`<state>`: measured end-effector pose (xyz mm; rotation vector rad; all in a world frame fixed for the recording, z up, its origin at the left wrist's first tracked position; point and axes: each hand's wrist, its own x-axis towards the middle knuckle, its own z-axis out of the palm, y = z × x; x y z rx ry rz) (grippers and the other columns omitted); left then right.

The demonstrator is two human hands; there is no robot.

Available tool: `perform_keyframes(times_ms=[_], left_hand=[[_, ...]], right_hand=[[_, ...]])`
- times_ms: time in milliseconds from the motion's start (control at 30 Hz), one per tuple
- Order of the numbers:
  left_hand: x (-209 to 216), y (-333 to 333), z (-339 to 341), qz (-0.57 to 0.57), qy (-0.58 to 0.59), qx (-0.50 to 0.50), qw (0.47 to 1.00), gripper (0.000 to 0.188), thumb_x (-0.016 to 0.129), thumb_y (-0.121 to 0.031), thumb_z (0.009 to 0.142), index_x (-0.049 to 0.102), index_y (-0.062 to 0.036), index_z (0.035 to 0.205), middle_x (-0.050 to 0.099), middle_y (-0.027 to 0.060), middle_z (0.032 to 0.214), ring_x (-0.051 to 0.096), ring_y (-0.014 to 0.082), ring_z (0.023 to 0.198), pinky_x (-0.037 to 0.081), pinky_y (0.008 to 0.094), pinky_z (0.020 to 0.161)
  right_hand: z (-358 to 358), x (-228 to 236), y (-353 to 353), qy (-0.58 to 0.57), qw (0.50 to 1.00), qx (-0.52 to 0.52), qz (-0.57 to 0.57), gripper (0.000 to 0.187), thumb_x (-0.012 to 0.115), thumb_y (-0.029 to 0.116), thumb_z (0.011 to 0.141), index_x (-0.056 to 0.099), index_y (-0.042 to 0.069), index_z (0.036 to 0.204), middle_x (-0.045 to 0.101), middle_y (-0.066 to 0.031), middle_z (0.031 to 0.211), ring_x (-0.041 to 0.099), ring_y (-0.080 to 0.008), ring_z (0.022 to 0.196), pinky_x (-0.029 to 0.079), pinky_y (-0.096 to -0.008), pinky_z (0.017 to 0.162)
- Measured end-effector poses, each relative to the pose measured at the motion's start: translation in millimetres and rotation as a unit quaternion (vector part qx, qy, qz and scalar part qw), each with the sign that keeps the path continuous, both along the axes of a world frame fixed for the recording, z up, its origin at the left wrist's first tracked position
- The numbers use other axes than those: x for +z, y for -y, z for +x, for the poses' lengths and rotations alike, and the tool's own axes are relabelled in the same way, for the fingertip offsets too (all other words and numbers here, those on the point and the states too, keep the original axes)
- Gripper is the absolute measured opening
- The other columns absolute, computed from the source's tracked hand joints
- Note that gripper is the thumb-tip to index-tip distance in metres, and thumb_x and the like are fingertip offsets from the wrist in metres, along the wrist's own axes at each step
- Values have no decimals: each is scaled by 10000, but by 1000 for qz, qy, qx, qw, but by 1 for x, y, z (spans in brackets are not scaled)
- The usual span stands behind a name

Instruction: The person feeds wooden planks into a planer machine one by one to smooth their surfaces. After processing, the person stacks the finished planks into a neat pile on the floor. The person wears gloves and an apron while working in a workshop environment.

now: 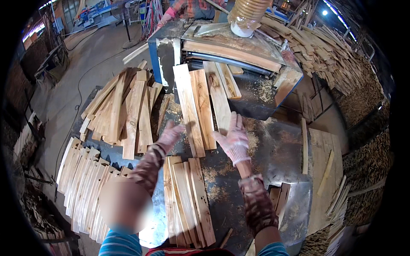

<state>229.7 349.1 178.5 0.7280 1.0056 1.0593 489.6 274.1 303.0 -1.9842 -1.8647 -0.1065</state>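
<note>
Several planed boards lie partly out of the slot of a planer-like machine. The nearest are a pale board, a brown-grained board and another pale board. My left hand, in a light glove, is open beside the pale board's left edge, fingers pointing toward it. Gloved too, my right hand is open at the near end of the third board, fingers stretched forward and thumb out to the left. Whether either hand touches wood, I cannot tell.
A loose pile of boards is on the left. Below it stands a long row of stacked strips. Several boards lie just in front of me. Shavings dot the dark table. Another person is behind the machine.
</note>
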Motion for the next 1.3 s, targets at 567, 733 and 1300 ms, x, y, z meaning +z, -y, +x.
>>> perform_keyframes(times_ms=[567,733,1300], left_hand=[[-33,-26,56,-74,161,-48,983,443,758,-148,841,577,29,1204,652,99,1138,617,224,1072,515,358,920],[-29,-19,50,-48,146,-95,983,508,777,-219,832,589,43,1225,643,123,1201,621,222,1106,500,378,967],[-59,337,70,-189,-43,-341,920,422,502,-208,1026,413,-120,1429,609,40,1056,596,127,961,528,266,731]], right_hand=[[-4,-180,-31,-444,879,5,-175,1038,760,302,774,139,-5,1547,521,-223,1390,534,-325,1258,424,-357,1058],[2,-193,-49,-554,826,49,-91,719,678,414,909,418,-11,1427,649,-154,1201,619,-247,1082,473,-338,956],[25,-207,302,-444,828,-2,-343,764,545,529,946,327,37,1487,544,-237,1360,570,-367,1195,455,-386,984]])
